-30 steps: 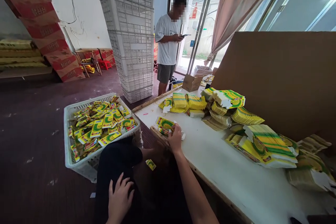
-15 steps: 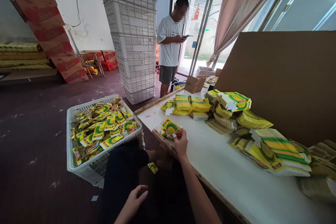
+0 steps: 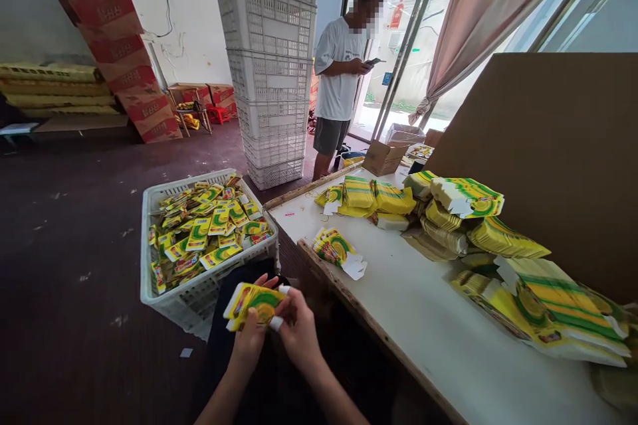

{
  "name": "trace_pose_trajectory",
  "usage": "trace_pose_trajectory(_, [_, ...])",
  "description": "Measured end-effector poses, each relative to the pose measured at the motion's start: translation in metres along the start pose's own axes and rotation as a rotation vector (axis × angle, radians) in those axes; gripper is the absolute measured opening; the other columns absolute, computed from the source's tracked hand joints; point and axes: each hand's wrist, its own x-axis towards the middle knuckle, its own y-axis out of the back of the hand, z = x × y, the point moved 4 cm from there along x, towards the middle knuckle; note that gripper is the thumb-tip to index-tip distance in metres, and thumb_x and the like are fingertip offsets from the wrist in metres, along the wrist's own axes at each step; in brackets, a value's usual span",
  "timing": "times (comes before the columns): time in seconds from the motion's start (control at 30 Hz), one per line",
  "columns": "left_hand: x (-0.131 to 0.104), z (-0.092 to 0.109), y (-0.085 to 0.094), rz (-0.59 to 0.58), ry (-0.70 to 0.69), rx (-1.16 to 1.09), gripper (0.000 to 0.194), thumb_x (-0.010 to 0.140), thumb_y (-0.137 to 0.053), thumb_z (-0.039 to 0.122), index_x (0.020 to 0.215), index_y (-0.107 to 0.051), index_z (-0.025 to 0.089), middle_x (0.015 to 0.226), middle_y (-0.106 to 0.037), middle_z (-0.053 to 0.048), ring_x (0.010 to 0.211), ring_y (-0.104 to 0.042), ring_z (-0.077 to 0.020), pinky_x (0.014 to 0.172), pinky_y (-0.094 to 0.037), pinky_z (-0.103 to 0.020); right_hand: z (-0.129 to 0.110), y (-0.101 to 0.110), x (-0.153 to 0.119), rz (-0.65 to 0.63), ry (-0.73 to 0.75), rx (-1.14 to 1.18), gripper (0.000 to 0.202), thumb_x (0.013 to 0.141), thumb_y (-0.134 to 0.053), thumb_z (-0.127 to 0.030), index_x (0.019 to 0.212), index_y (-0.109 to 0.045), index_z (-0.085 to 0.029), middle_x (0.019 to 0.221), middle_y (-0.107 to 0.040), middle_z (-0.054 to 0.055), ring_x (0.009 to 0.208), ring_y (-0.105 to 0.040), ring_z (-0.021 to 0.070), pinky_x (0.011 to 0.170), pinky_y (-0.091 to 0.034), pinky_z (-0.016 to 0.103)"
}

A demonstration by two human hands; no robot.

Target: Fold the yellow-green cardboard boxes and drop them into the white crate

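Above my lap, my left hand (image 3: 248, 339) grips a yellow and green cardboard carton (image 3: 255, 303), its thumb pressed on the printed face. My right hand (image 3: 300, 332) pinches the carton's right end; white covers are on its thumb and a fingertip. Whether the carton is one piece or two layered together, I cannot tell. On the table edge ahead lies a small fanned pile of flat cartons (image 3: 335, 246), white flaps pointing right. To the left of my knees stands a white plastic crate (image 3: 172, 309) heaped with folded yellow cartons (image 3: 199, 232).
Bundles of flat cartons (image 3: 543, 292) cover the right of the white table (image 3: 413, 319), before a large cardboard sheet (image 3: 558, 139). Stacked crates (image 3: 272, 83) rise beyond the table's far corner. A person (image 3: 339, 73) stands there holding a phone. Red boxes (image 3: 122, 53) lean left.
My right hand has come back from the small pile at the table edge to my lap with a carton. My left hand has risen and taken hold of it. The view has shifted slightly.
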Motion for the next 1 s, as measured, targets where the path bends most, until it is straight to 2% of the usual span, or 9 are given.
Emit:
trace_pose_trajectory(0.07, [-0.004,0.003,-0.001,0.042,0.032,-0.077,0.059,0.06,-0.076,0.059,0.104,-0.068,0.02,0.102,-0.072,-0.01,0.096,-0.067,-0.0287,0.088,-0.054,-0.042,0.005,-0.009,-0.013,-0.02,-0.049,0.026,0.041,0.066,-0.061,-0.016,0.106,-0.055,-0.024,0.072,-0.058,-0.005,0.061,-0.054,0.012,0.057,-0.045,0.023])
trace_pose_trajectory(0.17, [-0.01,0.001,-0.001,0.089,0.091,-0.149,0.051,0.059,-0.078,0.054,0.095,-0.071,0.019,0.086,-0.073,-0.008,0.089,-0.068,-0.028,0.085,-0.056,-0.042,0.01,-0.009,-0.022,-0.006,-0.081,0.043,0.043,0.066,-0.06,-0.016,0.107,-0.054,-0.024,0.073,-0.058,-0.005,0.061,-0.054,0.0119,0.057,-0.045,0.023])
trace_pose_trajectory(0.33, [-0.016,-0.004,-0.009,0.097,0.169,-0.191,0.056,0.061,-0.075,0.055,0.1,-0.07,0.016,0.089,-0.073,-0.011,0.093,-0.067,-0.0301,0.084,-0.056,-0.042,0.012,-0.001,-0.028,0.059,-0.106,0.025,0.048,0.065,-0.061,-0.018,0.111,-0.053,-0.025,0.074,-0.059,-0.004,0.064,-0.056,0.0136,0.057,-0.045,0.024])
trace_pose_trajectory(0.4, [-0.016,-0.004,-0.012,0.136,0.203,-0.204,0.056,0.062,-0.073,0.056,0.098,-0.07,0.014,0.086,-0.072,-0.011,0.092,-0.067,-0.031,0.082,-0.056,-0.043,0.01,0.0,-0.03,0.052,-0.11,0.04,0.047,0.066,-0.062,-0.02,0.112,-0.052,-0.024,0.075,-0.059,-0.003,0.064,-0.056,0.0139,0.057,-0.044,0.024])
trace_pose_trajectory(0.53, [-0.017,-0.001,-0.012,0.264,0.224,-0.293,0.044,0.06,-0.073,0.053,0.081,-0.068,0.014,0.073,-0.068,-0.008,0.079,-0.067,-0.0282,0.074,-0.057,-0.042,0.006,-0.005,-0.035,-0.069,-0.134,0.083,0.044,0.067,-0.062,-0.022,0.11,-0.052,-0.024,0.072,-0.058,-0.004,0.06,-0.053,0.0124,0.056,-0.041,0.024])
trace_pose_trajectory(0.7, [-0.018,0.003,-0.016,0.278,0.256,-0.365,0.033,0.064,-0.07,0.046,0.075,-0.062,0.016,0.063,-0.057,-0.002,0.062,-0.06,-0.019,0.061,-0.056,-0.034,0.0,-0.014,-0.04,-0.211,-0.187,0.087,0.055,0.061,-0.063,-0.015,0.114,-0.048,-0.024,0.071,-0.055,-0.006,0.063,-0.051,0.0118,0.057,-0.037,0.023])
trace_pose_trajectory(0.87, [-0.017,0.002,-0.012,0.37,0.233,-0.356,0.031,0.065,-0.072,0.042,0.07,-0.053,0.019,0.057,-0.048,0.004,0.054,-0.051,-0.0106,0.052,-0.048,-0.021,-0.006,-0.015,-0.041,-0.221,-0.202,-0.01,0.04,0.062,-0.057,-0.012,0.1,-0.056,-0.022,0.074,-0.054,-0.005,0.063,-0.046,0.0105,0.056,-0.035,0.021])
trace_pose_trajectory(1.0, [-0.016,-0.007,-0.006,0.414,0.207,-0.221,0.045,0.059,-0.077,0.053,0.072,-0.051,0.019,0.055,-0.048,0.007,0.049,-0.047,-0.0078,0.048,-0.043,-0.019,-0.005,-0.011,-0.043,-0.204,-0.147,-0.089,0.03,0.066,-0.059,-0.014,0.095,-0.063,-0.022,0.076,-0.058,-0.003,0.062,-0.046,0.0107,0.055,-0.036,0.021])
